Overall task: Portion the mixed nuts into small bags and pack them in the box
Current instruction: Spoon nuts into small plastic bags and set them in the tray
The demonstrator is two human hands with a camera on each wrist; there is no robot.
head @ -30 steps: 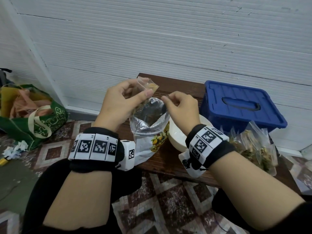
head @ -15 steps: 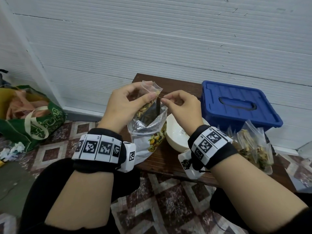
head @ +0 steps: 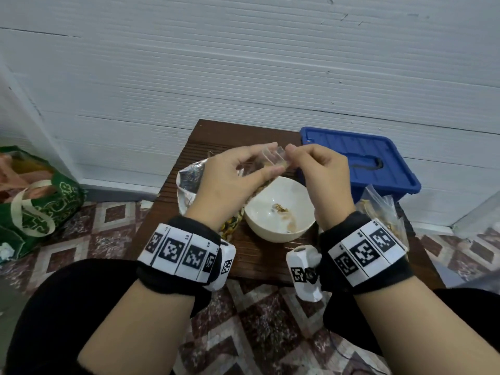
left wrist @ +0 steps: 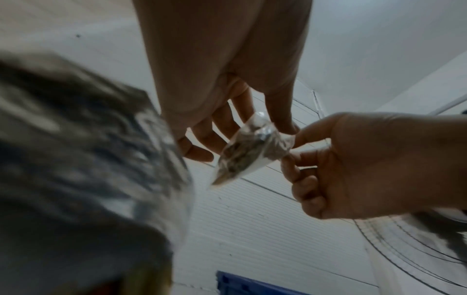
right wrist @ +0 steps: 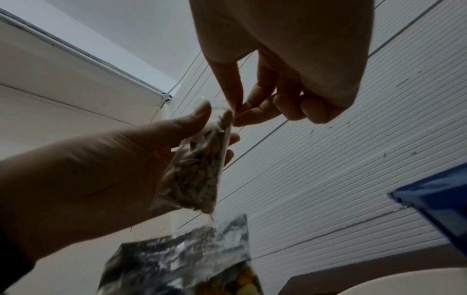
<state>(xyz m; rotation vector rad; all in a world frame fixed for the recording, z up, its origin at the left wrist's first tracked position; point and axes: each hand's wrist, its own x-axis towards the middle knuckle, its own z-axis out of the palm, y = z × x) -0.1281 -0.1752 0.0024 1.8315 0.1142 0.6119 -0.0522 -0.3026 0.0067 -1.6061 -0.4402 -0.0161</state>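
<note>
Two hands on one small bag [head: 273, 161] now — you've lifted it clear of the big foil nut pouch [head: 189, 182] and brought it over the white bowl [head: 280, 212]. A moment ago your right hand [head: 322, 174] was still dropping nuts in above the pouch's mouth; now its thumb and forefinger pinch the bag's top right corner. Your left hand [head: 235, 180] pinches the other side, thumb on the near face and fingers behind. The right wrist view shows the bag hanging upright and well filled with seeds [right wrist: 199, 169], its bottom tip just above the pouch.

That looks like filling finished and sealing begun: both pinches sit at the mouth, ready to run along the strip. Whether the strip is already pressed together, I can't tell.

The blue box [head: 359, 163] sits at the back right of the wooden table [head: 259, 255] with its lid on, so you'll need to open it before anything goes in. Several filled bags [head: 381, 209] wait just in front of it. A few nuts lie in the bowl.
</note>
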